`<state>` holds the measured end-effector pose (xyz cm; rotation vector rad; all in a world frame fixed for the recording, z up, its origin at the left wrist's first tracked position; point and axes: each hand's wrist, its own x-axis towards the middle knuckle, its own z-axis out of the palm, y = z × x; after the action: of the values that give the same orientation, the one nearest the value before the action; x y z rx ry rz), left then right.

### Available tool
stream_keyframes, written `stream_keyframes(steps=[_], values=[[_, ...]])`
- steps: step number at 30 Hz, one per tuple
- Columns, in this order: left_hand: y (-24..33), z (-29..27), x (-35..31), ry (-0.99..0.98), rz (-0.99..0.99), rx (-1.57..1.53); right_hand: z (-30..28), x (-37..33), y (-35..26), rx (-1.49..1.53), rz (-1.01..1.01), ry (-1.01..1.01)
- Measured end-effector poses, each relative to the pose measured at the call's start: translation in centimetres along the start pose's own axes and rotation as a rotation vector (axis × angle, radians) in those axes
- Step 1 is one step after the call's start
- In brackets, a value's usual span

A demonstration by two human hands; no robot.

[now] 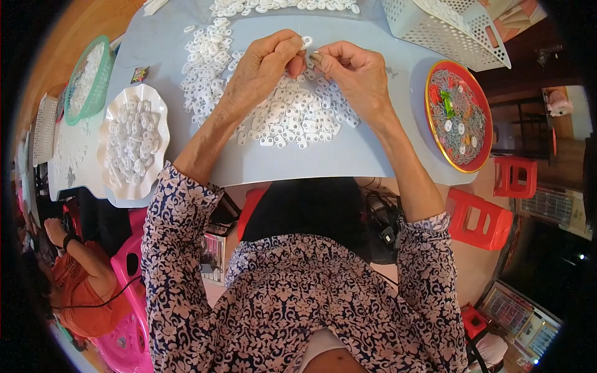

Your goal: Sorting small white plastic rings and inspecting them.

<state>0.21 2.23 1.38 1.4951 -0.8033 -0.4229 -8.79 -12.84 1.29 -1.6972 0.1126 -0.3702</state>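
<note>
Both my hands are raised over a heap of small white plastic pieces with round holes [280,121] on the pale blue table. My left hand [270,59] is closed in a pinch, and a small white plastic piece [306,42] sticks out at its fingertips. Just to its right, my right hand [357,71] has thumb and forefinger pressed together. Whatever lies between them is too small to make out. The fingertips of the two hands are close but apart.
At left stands a white scalloped dish [163,133] of white pieces, beside a green basket [107,78]. A red gold-rimmed tray [489,133] holds grey bits at right, below a white perforated basket [472,50]. A person in orange [93,304] sits at left; red stools [476,221] stand right.
</note>
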Motion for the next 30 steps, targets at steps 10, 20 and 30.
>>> stream_keyframes(steps=[10, 20, 30], values=[[-0.15, -0.14, 0.04, -0.005, 0.133, 0.239, -0.05, -0.09, 0.15, -0.019, 0.001, 0.007], [-0.45, -0.05, 0.29, -0.042, 0.15, 0.265, 0.05, 0.01, 0.34, 0.058, -0.002, 0.026], [-0.28, 0.48, 0.25, -0.045, 0.114, 0.216, 0.19, -0.21, -0.06, 0.145, 0.05, 0.011]])
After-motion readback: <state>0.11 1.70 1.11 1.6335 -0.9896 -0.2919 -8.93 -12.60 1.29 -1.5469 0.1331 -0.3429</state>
